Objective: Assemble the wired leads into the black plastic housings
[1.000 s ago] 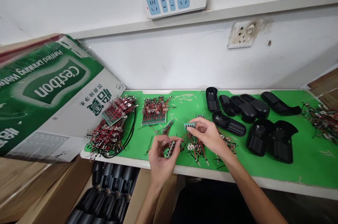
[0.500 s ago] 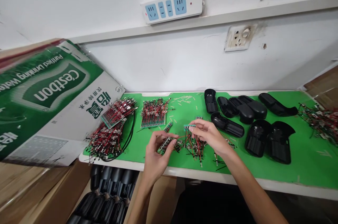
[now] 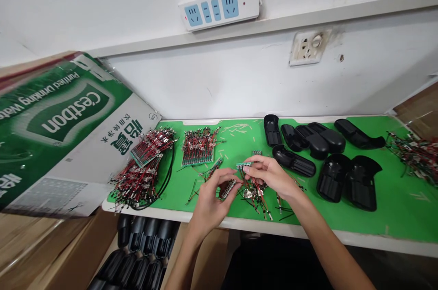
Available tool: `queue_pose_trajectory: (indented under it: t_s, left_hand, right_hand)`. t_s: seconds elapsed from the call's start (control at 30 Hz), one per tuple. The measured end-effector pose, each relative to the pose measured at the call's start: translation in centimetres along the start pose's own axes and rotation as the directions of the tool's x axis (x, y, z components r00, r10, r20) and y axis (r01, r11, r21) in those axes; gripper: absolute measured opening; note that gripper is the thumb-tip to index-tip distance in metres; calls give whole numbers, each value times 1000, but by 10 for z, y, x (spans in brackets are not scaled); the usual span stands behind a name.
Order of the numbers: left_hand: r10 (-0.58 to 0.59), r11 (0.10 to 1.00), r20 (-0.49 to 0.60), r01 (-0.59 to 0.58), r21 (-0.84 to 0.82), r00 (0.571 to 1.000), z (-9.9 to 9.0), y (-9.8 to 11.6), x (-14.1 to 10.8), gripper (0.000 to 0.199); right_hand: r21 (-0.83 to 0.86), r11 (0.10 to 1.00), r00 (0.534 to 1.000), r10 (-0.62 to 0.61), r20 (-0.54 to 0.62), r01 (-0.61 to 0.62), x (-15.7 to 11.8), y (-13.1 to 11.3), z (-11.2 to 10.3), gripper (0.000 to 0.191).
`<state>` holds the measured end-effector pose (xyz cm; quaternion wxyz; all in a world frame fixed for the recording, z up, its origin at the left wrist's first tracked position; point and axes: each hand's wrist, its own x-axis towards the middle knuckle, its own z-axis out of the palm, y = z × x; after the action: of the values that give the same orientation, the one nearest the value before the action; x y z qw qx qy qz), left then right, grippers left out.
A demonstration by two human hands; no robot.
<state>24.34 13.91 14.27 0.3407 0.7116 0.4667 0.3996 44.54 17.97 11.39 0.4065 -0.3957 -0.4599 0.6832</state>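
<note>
My left hand (image 3: pixel 214 199) is closed, its thumb and fingers pinching a small wired circuit board (image 3: pixel 228 188) whose row of components faces me. My right hand (image 3: pixel 268 173) grips the edge of a green circuit board strip (image 3: pixel 243 165), from which red and black wires (image 3: pixel 255 194) with small metal parts hang down over the mat. Both hands are close together above the green mat (image 3: pixel 236 214). Another narrow board (image 3: pixel 215 165) lies just behind my left hand, and the end of one more board (image 3: pixel 256 152) shows behind my right.
Wired boards form a block (image 3: pixel 198 146) and a tall heap (image 3: pixel 140 180) at the left. Several black plastic shells (image 3: pixel 330 178) lie at the right, beyond them another wire heap (image 3: pixel 415 157). A large carton (image 3: pixel 68 130) leans at left; an open box holds more shells (image 3: pixel 137 246).
My left hand has shifted right, nearer the right hand, and its board is turned more upright. The wires under the right hand's board have swung slightly.
</note>
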Motion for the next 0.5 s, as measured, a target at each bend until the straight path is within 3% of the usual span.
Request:
queue_pose_trajectory:
  t_s: [0.2, 0.5]
  left_hand:
    - [-84, 995, 149, 90, -32, 985, -1, 6, 8, 33]
    - [-146, 982, 33, 148, -117, 989, -1, 4, 11, 43]
  right_hand:
    - [27, 1000, 1000, -14, 9, 14, 1, -4, 0, 42]
    - [98, 994, 996, 43, 79, -50, -2, -5, -2, 48]
